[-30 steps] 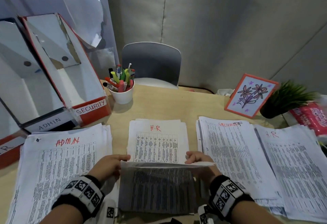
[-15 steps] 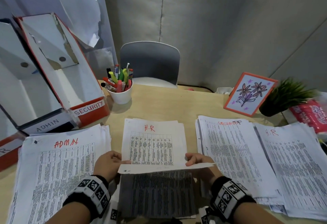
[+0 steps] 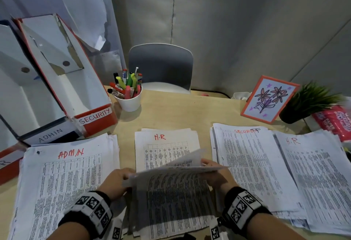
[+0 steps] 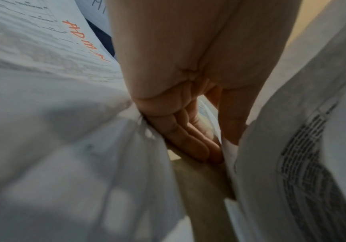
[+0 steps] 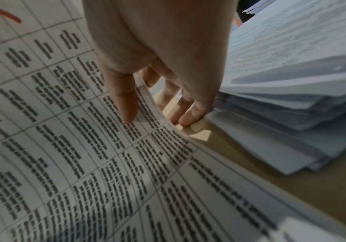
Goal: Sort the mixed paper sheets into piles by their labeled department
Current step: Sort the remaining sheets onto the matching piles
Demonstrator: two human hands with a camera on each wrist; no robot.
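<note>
Near the table's front edge lies an unsorted stack [image 3: 174,207] of printed sheets. Its top printed sheet [image 3: 178,169] is lifted by its far edge, facing away from me. My left hand [image 3: 127,177] pinches the left corner; in the left wrist view the thumb and fingers [image 4: 188,137] close on a paper edge. My right hand [image 3: 207,165] pinches the right corner, thumb [image 5: 124,101] on the printed sheet [image 5: 81,147] and fingers beneath. Another page curls up by the right hand. Sorted piles lie around: ADMIN [image 3: 66,182], H.R [image 3: 163,141], SECURITY [image 3: 250,163], and a second H.R pile [image 3: 313,173].
File boxes labelled SECURITY [image 3: 95,117] and ADMIN [image 3: 50,135] stand at the back left. A white cup of markers [image 3: 130,99] stands behind the H.R pile. A flower card [image 3: 267,99], a potted plant [image 3: 307,103] and a red packet [image 3: 336,122] are at the back right. A chair [image 3: 161,67] faces me.
The sheet's far edge has risen and now tilts, right side higher. A further page has curled up beside the right hand. Both hands stay at the corners.
</note>
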